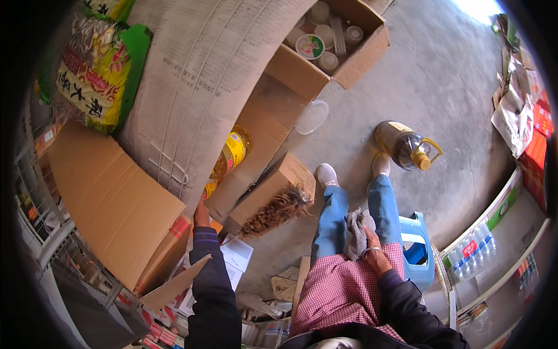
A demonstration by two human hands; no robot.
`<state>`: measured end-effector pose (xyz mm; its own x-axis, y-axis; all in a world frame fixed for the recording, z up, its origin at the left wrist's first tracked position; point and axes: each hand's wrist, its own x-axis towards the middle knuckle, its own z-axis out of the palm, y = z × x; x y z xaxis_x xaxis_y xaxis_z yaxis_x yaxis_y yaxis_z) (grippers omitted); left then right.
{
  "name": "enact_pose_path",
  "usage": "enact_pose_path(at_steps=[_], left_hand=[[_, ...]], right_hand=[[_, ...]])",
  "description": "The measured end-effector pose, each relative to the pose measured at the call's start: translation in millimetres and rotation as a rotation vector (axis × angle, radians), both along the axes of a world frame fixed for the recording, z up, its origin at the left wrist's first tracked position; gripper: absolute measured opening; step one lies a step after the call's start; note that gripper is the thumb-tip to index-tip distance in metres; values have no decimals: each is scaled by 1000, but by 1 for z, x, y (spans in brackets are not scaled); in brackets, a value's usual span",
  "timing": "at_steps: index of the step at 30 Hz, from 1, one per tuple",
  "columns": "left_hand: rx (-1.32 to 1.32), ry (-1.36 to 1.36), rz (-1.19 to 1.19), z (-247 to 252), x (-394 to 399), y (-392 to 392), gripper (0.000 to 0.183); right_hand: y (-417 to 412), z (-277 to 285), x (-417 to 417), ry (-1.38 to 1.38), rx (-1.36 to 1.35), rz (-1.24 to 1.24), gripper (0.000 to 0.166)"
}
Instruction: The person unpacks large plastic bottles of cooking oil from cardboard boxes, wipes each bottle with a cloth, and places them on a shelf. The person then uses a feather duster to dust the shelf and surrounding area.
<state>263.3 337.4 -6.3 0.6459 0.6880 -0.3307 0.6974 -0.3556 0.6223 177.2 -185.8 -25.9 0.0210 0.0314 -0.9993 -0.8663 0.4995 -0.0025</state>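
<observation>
My right hand (pixel 375 255), with a bangle at the wrist, grips a crumpled grey cloth (pixel 358 233) over my lap. On the left, my left hand (pixel 202 214) reaches up to the edge of a newspaper-covered shelf (pixel 192 100). Its fingertips are hard to make out, so its grip cannot be told. Just beyond that hand, bottles of yellow cooking oil (pixel 233 152) with yellow labels stand partly hidden under the shelf edge. A brown feather duster (pixel 277 211) lies across a closed cardboard box (pixel 298 172) to the right of my left forearm.
A large oil bottle (pixel 394 139) with a yellow handle lies on the concrete floor by my shoe. An open carton (pixel 357 65) holds plastic tubs; a clear lid (pixel 312 117) is beside it. A blue plastic stool (pixel 418 275), cardboard flaps (pixel 113 205) and stocked shelves (pixel 501 253) surround me.
</observation>
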Motion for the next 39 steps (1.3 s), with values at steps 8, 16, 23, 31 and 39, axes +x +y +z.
enact_pose_path(at_steps=[8,16,23,31,39], left_hand=[[-336,-89,568,-26,74,-64,77],[-460,45,95,-17,49,11,56],[-310,5,229,-1,50,-29,65],[296,78,333,-48,-8,-183,82],[-1122,255,119,-72,11,-488,52]], right_hand=[[-1,1,-5,45,-58,40,50],[3,-11,-21,45,-21,-59,50],[-15,1,-6,42,61,-218,49],[-80,20,109,-864,-689,1022,47],[-47,-40,336,-1384,-343,1920,49]])
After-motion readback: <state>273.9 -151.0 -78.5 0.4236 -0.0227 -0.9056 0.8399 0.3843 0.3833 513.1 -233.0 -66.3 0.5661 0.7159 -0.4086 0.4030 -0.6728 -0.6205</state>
